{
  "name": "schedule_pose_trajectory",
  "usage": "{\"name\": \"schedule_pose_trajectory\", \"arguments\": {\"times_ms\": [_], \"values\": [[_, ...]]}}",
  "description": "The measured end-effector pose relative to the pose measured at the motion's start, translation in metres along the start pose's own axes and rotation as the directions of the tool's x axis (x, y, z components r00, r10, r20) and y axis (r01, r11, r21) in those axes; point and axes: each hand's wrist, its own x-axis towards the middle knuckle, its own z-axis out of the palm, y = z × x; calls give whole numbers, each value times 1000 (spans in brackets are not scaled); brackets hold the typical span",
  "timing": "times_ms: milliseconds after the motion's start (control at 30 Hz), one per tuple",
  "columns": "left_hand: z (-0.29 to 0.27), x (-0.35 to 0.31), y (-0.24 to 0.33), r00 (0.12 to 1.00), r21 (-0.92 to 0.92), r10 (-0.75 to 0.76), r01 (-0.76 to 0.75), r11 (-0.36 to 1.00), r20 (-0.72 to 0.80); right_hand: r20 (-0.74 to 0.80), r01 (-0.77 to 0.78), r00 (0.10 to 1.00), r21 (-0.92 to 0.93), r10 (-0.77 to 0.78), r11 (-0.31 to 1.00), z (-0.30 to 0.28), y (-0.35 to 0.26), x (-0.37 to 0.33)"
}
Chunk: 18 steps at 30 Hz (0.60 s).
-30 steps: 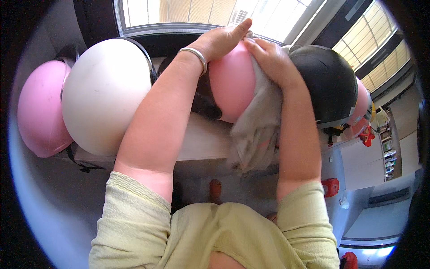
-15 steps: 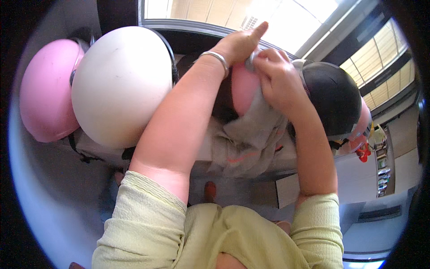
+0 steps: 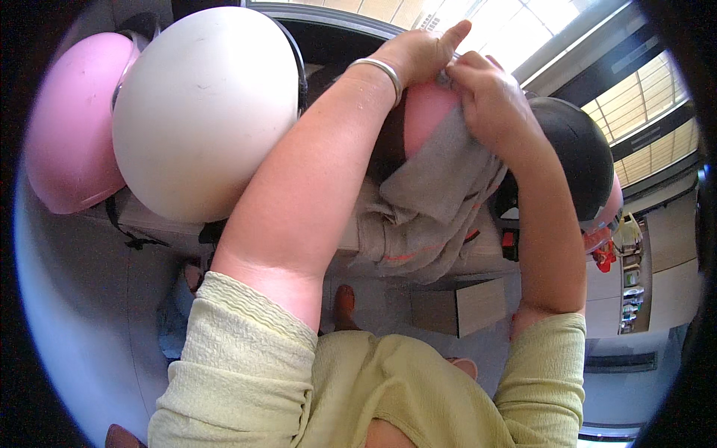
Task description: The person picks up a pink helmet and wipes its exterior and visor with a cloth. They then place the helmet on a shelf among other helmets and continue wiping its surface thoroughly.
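Pink helmet (image 3: 427, 118) on bench (image 3: 160, 230), btwn white helmet (image 3: 209, 112) left & black helmet (image 3: 571, 149) right. Prob. light, stiff, slick; best held by rim. R hand (image 3: 494, 101) pinches soft gray cloth (image 3: 441, 179); L hand (image 3: 420, 56) at helmet's far top, grip hidden, can't tell.
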Motion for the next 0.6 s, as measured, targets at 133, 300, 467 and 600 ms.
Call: {"name": "schedule_pose_trajectory", "arguments": {"times_ms": [133, 300, 467, 600], "values": [[-3, 2, -7, 998, -1, -61, 61, 998, 11, 35, 22, 999, 10, -23, 1000, -6, -10, -8], [3, 5, -6, 987, 103, 120, -109, 989, -106, 11, -270, 961, 226, 275, 936, 0, 48, 2], [17, -57, 23, 665, 473, 592, -382, 794, -456, -135, -408, 781, 629, 610, 662, 6, 46, -22], [40, -97, 41, 716, 510, 664, -498, 701, -213, -109, 100, 468, 993, 877, 70, -28, 70, -53]]}}
